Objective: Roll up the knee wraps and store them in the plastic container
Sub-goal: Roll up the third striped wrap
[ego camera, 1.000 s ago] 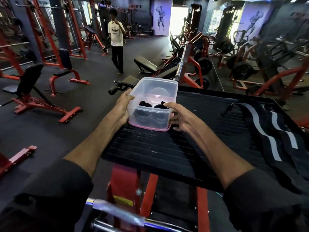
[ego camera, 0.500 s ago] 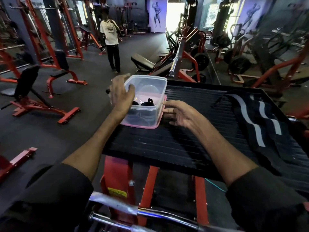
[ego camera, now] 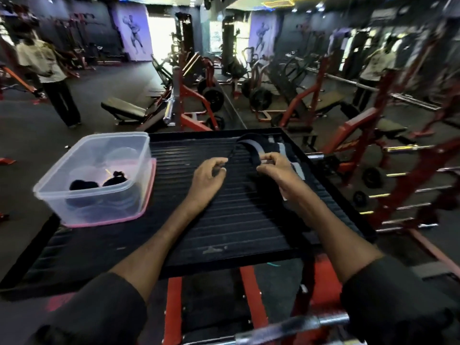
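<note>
Left hand [ego camera: 211,171], right hand [ego camera: 276,168] both pinching knee wrap [ego camera: 253,151]; plastic container [ego camera: 119,200] at left.

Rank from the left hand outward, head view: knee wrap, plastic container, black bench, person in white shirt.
1. knee wrap: pinched in the left hand.
2. plastic container: left, on the platform.
3. black bench: floor beyond.
4. person in white shirt: far left.

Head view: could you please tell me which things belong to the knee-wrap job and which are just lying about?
Job in hand: knee wrap, pinched by left hand and right hand; plastic container holding dark bundles.
Lying about: weight bench; weight plates; barbell.
</note>
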{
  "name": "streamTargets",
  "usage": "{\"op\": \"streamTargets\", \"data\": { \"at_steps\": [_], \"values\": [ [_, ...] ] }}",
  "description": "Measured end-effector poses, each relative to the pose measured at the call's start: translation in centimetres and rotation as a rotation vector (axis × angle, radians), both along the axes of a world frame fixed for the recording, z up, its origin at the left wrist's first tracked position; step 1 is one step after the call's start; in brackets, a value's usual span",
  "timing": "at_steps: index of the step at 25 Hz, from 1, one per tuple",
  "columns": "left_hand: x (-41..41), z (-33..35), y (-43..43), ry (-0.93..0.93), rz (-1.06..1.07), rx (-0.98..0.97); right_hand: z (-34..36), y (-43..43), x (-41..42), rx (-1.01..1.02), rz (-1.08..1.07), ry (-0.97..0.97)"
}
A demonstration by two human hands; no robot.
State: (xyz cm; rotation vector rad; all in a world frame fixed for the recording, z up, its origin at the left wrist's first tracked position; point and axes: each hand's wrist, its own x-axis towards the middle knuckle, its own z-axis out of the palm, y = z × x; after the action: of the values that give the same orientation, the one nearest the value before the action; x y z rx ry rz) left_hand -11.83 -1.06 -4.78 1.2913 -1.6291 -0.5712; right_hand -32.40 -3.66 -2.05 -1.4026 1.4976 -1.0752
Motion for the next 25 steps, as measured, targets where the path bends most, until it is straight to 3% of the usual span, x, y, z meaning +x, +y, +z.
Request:
{"op": "streamTargets", "data": {
  "at_steps": [3, 7, 11, 14, 17, 19, 22, 25],
  "values": [
    [-2.8, -1.1, -0.9, -0.105, -0.116, 0.206, -1.1, -0.8, -5.9, -0.014, -0.163, 0.226],
    [-6.9, -1.6, -2.5, -0.567, -0.094, 0.446, -3.3, -3.0, -11.4, 0.160, -0.224, 0.497],
    [-10.8, -2.0, -2.0, -0.590, -0.050, 0.452, -1.5, -1.4, -10.4, 0.272, -0.165, 0.667],
    [-12.2, -2.6, -2.0, -0.599, -0.040, 0.446, -1.1, -2.2, -10.1, 0.324, -0.167, 0.686],
    [-12.8, -2.1, -2.0, -0.380, 0.051, 0.398, -0.9, -2.7, -10.6, 0.316, -0.153, 0.562],
    [-12.5, -2.3, -2.1, -0.149, 0.064, 0.356, -1.3, -3.2, -10.9, 0.264, -0.156, 0.353],
    [-10.8, -1.9, -2.1, 0.302, -0.066, 0.377, -2.0, -4.7, -11.7, 0.197, -0.158, 0.068],
    [-9.1, 0.3, -1.3, 0.599, -0.169, 0.369, -0.4, -3.7, -11.6, 0.150, -0.143, -0.022]
  ]
}}
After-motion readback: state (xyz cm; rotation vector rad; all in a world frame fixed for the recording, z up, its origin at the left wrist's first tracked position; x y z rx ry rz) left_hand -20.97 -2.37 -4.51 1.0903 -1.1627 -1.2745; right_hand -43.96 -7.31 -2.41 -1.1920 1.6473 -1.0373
